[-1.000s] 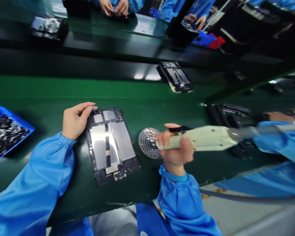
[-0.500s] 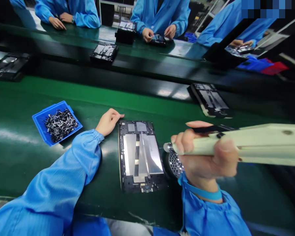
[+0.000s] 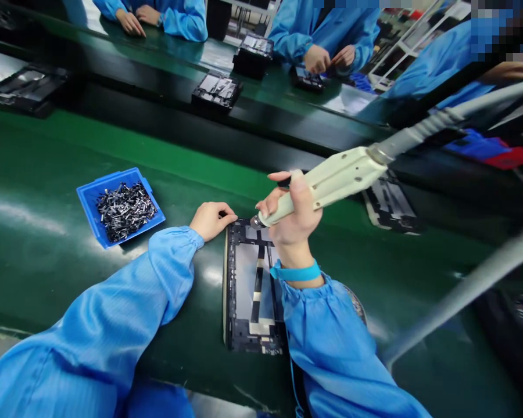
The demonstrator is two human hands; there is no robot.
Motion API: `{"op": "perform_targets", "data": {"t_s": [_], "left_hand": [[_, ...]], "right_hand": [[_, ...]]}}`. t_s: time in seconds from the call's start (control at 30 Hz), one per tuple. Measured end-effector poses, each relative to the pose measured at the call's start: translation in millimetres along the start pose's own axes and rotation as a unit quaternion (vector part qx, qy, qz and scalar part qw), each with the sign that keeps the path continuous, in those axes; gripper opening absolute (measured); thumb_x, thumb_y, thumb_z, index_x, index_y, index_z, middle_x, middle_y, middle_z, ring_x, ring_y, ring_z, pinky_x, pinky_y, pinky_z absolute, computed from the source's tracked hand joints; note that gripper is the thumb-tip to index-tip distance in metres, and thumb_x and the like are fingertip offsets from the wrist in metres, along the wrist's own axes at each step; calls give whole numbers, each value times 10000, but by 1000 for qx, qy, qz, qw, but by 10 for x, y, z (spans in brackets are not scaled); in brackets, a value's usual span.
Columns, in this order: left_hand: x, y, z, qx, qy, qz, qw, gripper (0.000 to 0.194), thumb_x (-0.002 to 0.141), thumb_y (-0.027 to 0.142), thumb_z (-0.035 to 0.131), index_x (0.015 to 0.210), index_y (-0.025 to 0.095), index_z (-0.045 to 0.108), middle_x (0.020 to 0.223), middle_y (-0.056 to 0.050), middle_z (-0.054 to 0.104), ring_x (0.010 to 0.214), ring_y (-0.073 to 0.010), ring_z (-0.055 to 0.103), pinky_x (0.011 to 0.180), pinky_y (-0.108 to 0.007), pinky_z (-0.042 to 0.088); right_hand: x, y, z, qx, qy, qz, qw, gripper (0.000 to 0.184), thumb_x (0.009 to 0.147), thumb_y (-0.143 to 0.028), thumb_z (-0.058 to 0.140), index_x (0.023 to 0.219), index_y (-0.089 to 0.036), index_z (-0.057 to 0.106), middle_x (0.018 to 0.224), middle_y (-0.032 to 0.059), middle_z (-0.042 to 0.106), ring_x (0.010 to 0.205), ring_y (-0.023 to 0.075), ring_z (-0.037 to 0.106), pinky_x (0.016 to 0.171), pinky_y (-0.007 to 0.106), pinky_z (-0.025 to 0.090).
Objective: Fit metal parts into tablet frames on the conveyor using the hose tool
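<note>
An opened tablet (image 3: 246, 278) lies on the green bench, its silvery inner plate and dark flat cables showing. At its upper left corner rests my left hand (image 3: 211, 220), thumb and fingertips pinched together; whatever is between them is too small to make out. My right hand (image 3: 297, 212) is wrapped round a cream electric screwdriver (image 3: 337, 177), tilted with its metal nose down at the tablet's upper end. My right forearm covers the tablet's right side, and the screwdriver's tip is hard to make out against the dark frame.
To the left stands a blue bin (image 3: 89, 209) full of small dark strips. A round metal dish (image 3: 354, 302) is partly behind my right sleeve. Another opened tablet (image 3: 392, 203) lies to the right. Across the bench, co-workers' hands (image 3: 318, 60) are near more tablet stacks (image 3: 217, 90).
My right hand has swung the screwdriver left and up from beside the tablet to its upper end. My left hand stays at the corner. The whole view has shifted somewhat.
</note>
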State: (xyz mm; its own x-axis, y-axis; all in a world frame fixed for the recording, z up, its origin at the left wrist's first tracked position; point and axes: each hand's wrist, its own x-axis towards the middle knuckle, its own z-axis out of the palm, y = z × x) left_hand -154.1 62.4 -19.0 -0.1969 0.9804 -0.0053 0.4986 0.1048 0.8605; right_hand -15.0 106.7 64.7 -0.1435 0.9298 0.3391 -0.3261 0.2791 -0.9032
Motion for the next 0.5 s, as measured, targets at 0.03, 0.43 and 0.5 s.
{"op": "perform_targets", "data": {"t_s": [0.03, 0.43, 0.5], "left_hand": [[9, -1, -1, -3, 0, -5, 1000, 100, 872, 241, 731, 842, 194, 814, 868, -39, 812, 764, -189, 715, 769, -294, 545], [21, 72, 11, -12, -2, -28, 1000, 131, 862, 162, 688, 804, 150, 805, 712, -7, 721, 652, -149, 569, 655, -261, 416], [15, 68, 14, -14, 0, -20, 1000, 130, 856, 161, 684, 801, 153, 801, 726, -10, 729, 673, -155, 590, 663, -259, 428]], "right_hand": [[21, 57, 32, 0, 3, 6, 1000, 323, 913, -552, 681, 790, -254, 705, 459, -82, 454, 365, 117, 462, 438, 313, 486], [1, 296, 256, -1, -22, 38, 999, 252, 868, -493, 731, 838, -243, 725, 455, -85, 485, 376, 116, 458, 455, 322, 475], [-5, 294, 272, -12, -29, 32, 999, 259, 876, -506, 717, 839, -250, 712, 457, -84, 477, 381, 124, 466, 450, 328, 469]]}}
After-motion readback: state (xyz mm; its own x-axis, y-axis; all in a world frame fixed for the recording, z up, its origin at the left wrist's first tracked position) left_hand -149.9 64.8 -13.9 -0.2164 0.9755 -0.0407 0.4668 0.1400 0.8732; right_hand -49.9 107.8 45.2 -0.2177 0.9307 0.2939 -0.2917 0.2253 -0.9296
